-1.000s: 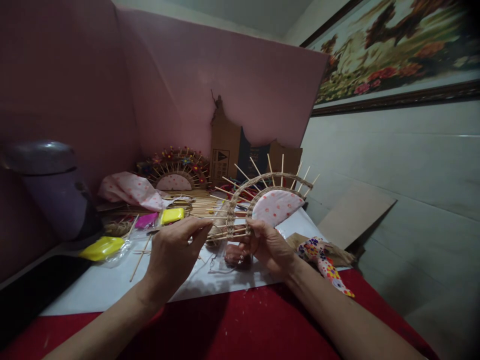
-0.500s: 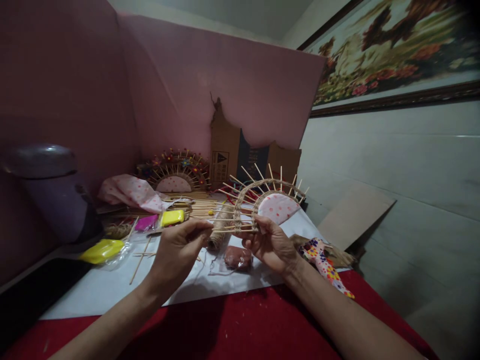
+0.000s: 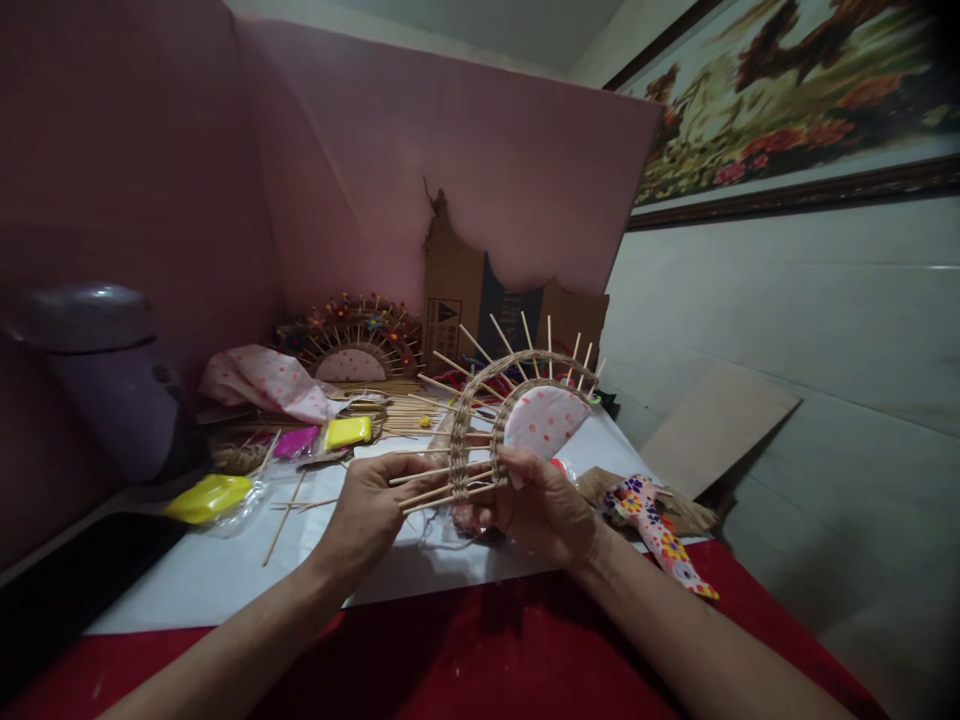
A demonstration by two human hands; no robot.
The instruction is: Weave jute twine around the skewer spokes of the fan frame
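Observation:
Between my hands is a half-round stick-and-twine weaving (image 3: 459, 440), its thin wooden sticks fanning outward through two arched bands of brown twine. At its centre sits a half-disc (image 3: 546, 418) covered in white cloth with red spots. My left hand (image 3: 367, 510) is closed around the lower left sticks, with some fingers hidden behind them. My right hand (image 3: 547, 510) pinches the lower corner of the half-disc, thumb in front and the other fingers beneath. A brown lump in clear wrapping (image 3: 469, 520) lies under the weaving, largely covered by the hands.
A similar half-round piece with colourful flowers (image 3: 351, 350) stands at the back, near spotted cloth (image 3: 262, 382) and loose sticks. Yellow (image 3: 348, 432) and magenta (image 3: 296, 442) packets lie left, beside a purple bottle (image 3: 112, 390). Flowered fabric (image 3: 660, 530) lies right; torn cardboard (image 3: 454, 290) stands behind.
The weaving has come lower and slightly left, and its sticks slant more. My left hand has gone from pinching a stick's end to a fuller grip on the sticks. The twine roll is now hidden.

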